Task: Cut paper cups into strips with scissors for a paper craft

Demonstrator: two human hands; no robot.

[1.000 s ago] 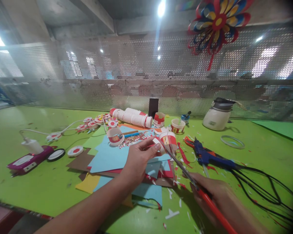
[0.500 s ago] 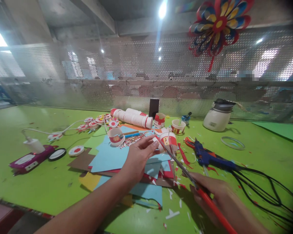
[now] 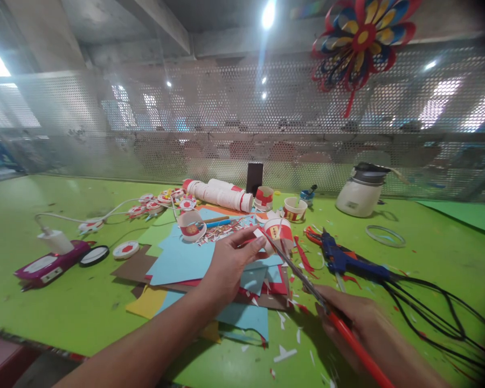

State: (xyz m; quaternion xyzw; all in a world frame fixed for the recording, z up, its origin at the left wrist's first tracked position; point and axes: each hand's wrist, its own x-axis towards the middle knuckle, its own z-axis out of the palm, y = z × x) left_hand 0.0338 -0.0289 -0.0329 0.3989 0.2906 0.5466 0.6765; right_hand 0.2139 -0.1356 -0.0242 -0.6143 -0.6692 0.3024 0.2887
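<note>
Mid-frame, the left hand (image 3: 228,264) pinches the small red-and-white paper cup (image 3: 278,235) at its rim while the right hand (image 3: 358,323), fist clenched around the red-handled long-bladed scissors (image 3: 307,288), noses their tips against it — a cutting step, needing a steady cup.

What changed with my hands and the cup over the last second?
Very little. The left hand still pinches the paper cup, and the right hand still holds the red-handled scissors with the blades at the cup's rim. The glue gun and the coloured paper sheets have not moved.
</note>
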